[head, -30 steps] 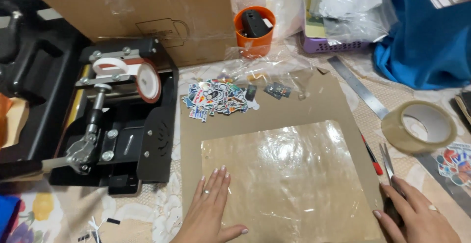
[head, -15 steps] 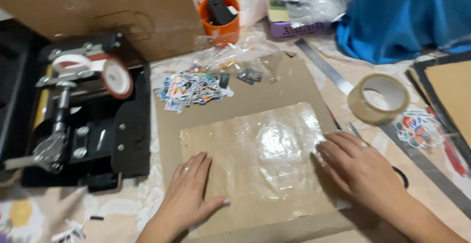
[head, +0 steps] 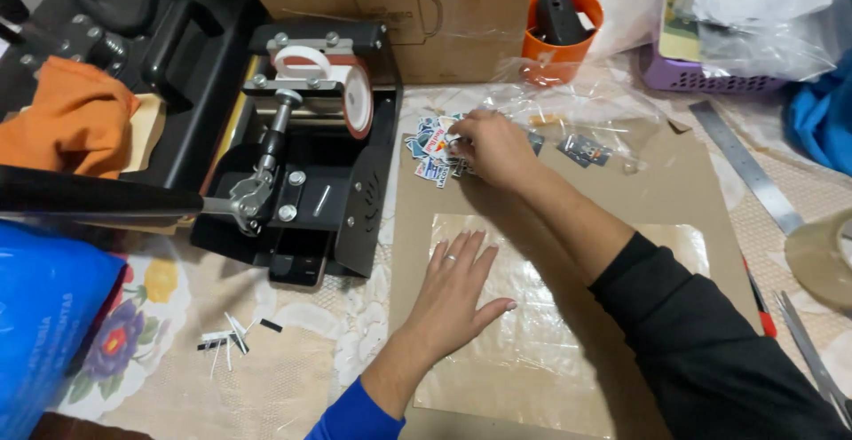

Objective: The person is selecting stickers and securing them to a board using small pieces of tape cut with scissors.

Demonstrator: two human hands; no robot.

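Cardboard sheet [head: 674,191] under left hand [head: 457,289]; right hand [head: 493,147] touches stickers [head: 430,149]

A cardboard sheet [head: 674,191] is lying on the tabletop [head: 293,378], the press machine [head: 302,156] sitting to its left, the sticker pile [head: 430,149] resting at its far edge, a cup [head: 559,27] standing behind.

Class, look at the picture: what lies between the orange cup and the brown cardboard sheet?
In the head view, crumpled clear plastic bags lie between the orange cup and the cardboard sheet.
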